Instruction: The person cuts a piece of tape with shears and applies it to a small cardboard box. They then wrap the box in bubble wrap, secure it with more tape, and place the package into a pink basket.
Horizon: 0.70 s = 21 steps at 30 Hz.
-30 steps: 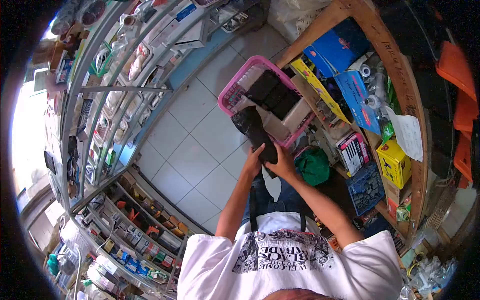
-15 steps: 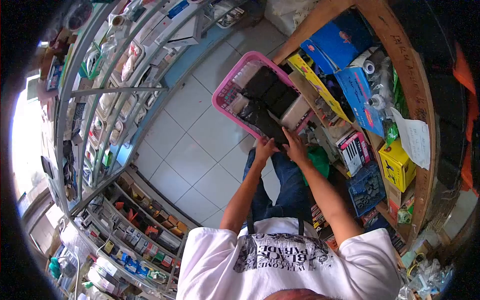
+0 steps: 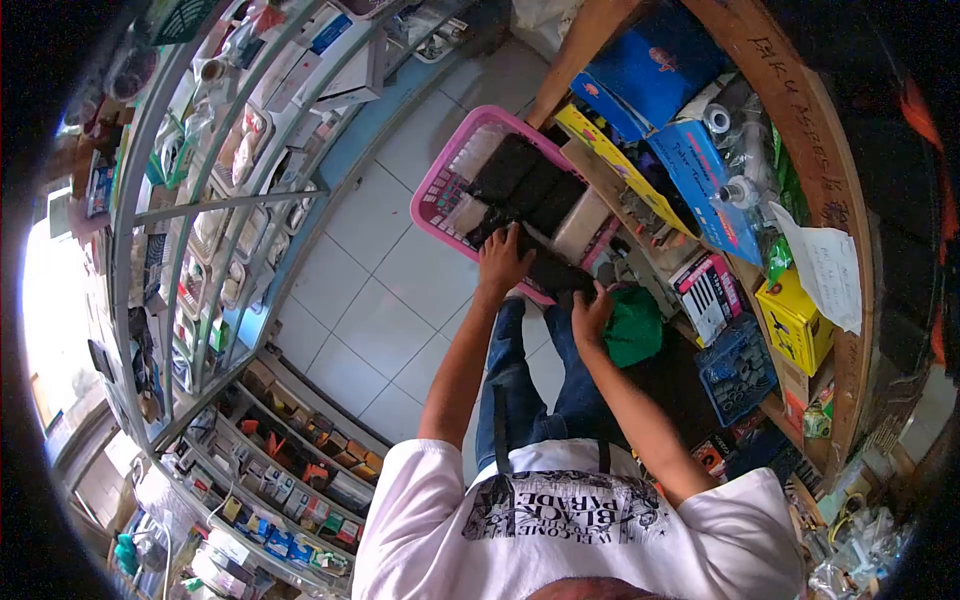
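A pink plastic basket (image 3: 428, 205) stands near my legs and holds several dark packages. Across its near side lies a black plastic-wrapped package (image 3: 552, 270). My left hand (image 3: 504, 262) grips the left part of this package, fingers reaching over its top. At its right end my right hand (image 3: 590, 312) is closed around the edge, with the fingertips partly hidden. Behind it in the basket are more black packages (image 3: 540, 185) and a pale box-like block (image 3: 580, 228). What is inside the black wrapping cannot be seen.
A wooden shelf (image 3: 835, 130) on the right holds a blue box (image 3: 705, 180), a yellow box (image 3: 795, 325) and a blue crate (image 3: 735, 370). Beside my right hand is a green bag (image 3: 632, 325). Metal racks (image 3: 230, 205) with goods line the left, beyond the tiled floor (image 3: 370, 300).
My left hand has moved up and left, from the package's near end onto its left part. My right hand has shifted slightly down, to the package's right end.
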Available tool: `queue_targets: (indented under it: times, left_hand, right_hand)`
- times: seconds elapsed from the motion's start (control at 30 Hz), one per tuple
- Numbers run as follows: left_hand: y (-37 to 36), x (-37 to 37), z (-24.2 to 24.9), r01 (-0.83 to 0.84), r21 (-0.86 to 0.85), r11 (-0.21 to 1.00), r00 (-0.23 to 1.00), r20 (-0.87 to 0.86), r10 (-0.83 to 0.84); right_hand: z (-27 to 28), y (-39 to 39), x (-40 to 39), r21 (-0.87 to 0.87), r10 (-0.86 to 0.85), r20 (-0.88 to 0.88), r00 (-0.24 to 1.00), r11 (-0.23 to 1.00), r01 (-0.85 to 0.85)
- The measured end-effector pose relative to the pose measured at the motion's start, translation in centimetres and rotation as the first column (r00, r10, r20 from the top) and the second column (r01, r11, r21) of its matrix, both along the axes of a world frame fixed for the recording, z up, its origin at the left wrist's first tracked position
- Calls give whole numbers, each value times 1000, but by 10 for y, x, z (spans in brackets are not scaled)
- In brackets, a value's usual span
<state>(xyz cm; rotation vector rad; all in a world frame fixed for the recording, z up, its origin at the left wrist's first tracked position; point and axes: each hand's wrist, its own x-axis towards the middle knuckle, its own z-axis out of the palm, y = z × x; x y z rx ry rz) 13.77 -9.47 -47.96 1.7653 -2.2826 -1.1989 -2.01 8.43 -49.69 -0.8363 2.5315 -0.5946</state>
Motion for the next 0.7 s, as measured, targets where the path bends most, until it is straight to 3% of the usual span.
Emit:
queue_targets:
  times: [0.1, 0.17, 0.27, 0.37, 0.47, 0.6, 0.7]
  left_hand:
    - [15, -2, -14, -21, -134, 991, 1000, 6, 22]
    - [18, -5, -13, -44, -55, 998, 998, 49, 46]
    - [27, -13, 0, -8, -59, 998, 987, 159, 18]
    - [37, -17, 9, 14, -48, 999, 976, 218, -3]
    - [38, -22, 4, 21, -84, 996, 972, 233, -1]
    - [33, -23, 5, -47, -20, 999, 979, 199, 50]
    - [39, -12, 3, -4, -127, 992, 982, 188, 28]
  right_hand:
    - [28, -13, 15, 73, -18, -2, 1000, 997, 18]
    - [30, -19, 17, 52, -17, 95, 995, 999, 12]
    - [-20, 4, 9, 96, 108, 90, 990, 989, -117]
    - [-32, 11, -2, 49, 193, 141, 971, 978, -202]
    - [-23, 6, -16, 125, 279, 185, 942, 944, -304]
    - [-15, 1, -29, 71, 288, 149, 946, 951, -300]
    - [-2, 4, -35, 12, 228, 41, 973, 973, -229]
